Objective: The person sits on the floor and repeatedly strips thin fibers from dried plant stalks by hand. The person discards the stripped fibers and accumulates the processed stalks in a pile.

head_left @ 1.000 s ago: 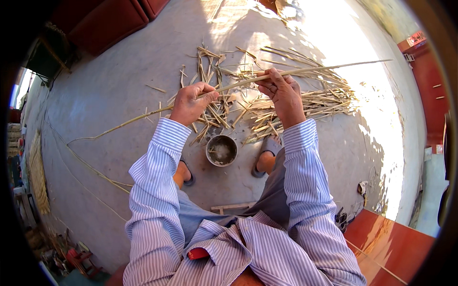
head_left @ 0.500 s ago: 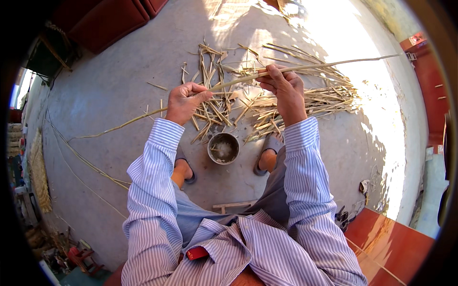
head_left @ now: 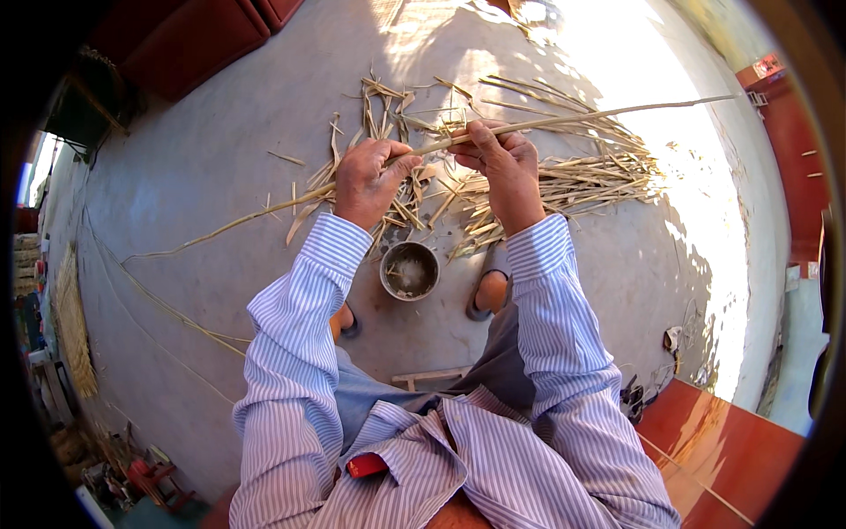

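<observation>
Grey concrete floor [head_left: 220,115] spreads beneath everything, bright with sunlight towards the upper right. A dark red, smooth-sided sofa [head_left: 194,53] stands at the upper left, and a glossy reddish-brown panel [head_left: 723,441] fills part of the lower right. Beyond the hands lies a loose heap of dry, straw-coloured stalks [head_left: 599,187], its denser part to the right. Above it is a long, thin, pale-yellow plant stem [head_left: 634,108], held aloft and slanting from the left hand up past the right, its free end reaching far to the right. The left hand [head_left: 368,181] is nearly closed, thumb and forefinger pinching the stem, the other fingers curled in. The right hand [head_left: 504,169] pinches it further along, thumb on the near side and fingers bent beneath. Behind the left hand, a yellowish strand [head_left: 220,231] trails leftward; whether it joins the stem is hidden. Between the feet sits a round, dark metal bowl [head_left: 385,269], well apart from both hands, with cloudy contents. Smallest is a bright red object [head_left: 367,465] in the striped shirt's pocket
</observation>
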`<state>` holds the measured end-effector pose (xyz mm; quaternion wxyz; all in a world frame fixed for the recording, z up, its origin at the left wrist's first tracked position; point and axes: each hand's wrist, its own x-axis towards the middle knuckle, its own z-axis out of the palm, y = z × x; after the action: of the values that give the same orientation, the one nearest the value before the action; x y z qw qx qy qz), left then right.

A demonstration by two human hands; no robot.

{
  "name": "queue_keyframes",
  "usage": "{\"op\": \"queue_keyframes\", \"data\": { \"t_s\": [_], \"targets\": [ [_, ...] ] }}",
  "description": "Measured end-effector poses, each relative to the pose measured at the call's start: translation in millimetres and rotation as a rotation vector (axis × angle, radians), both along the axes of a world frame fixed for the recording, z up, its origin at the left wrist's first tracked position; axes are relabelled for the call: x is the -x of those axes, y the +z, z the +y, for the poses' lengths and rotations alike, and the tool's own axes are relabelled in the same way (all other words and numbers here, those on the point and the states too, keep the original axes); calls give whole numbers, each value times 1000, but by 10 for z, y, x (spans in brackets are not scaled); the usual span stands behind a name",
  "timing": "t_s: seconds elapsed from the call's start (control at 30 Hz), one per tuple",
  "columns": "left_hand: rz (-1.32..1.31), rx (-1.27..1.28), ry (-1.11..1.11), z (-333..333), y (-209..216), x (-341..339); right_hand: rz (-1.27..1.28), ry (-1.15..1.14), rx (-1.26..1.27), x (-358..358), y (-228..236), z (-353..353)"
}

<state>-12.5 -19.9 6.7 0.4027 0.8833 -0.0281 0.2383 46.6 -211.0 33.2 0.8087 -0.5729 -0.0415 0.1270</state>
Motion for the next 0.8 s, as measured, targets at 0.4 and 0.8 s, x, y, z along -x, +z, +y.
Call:
{"op": "queue_keyframes", "data": {
  "t_s": [0.4,0.8],
  "targets": [
    [-103,791,339,975,354,3,90,-104,-15,-142,-61,-224],
    [-77,-572,239,1132,53,70,42,-129,47,-190,-131,-299]
  ]
}}
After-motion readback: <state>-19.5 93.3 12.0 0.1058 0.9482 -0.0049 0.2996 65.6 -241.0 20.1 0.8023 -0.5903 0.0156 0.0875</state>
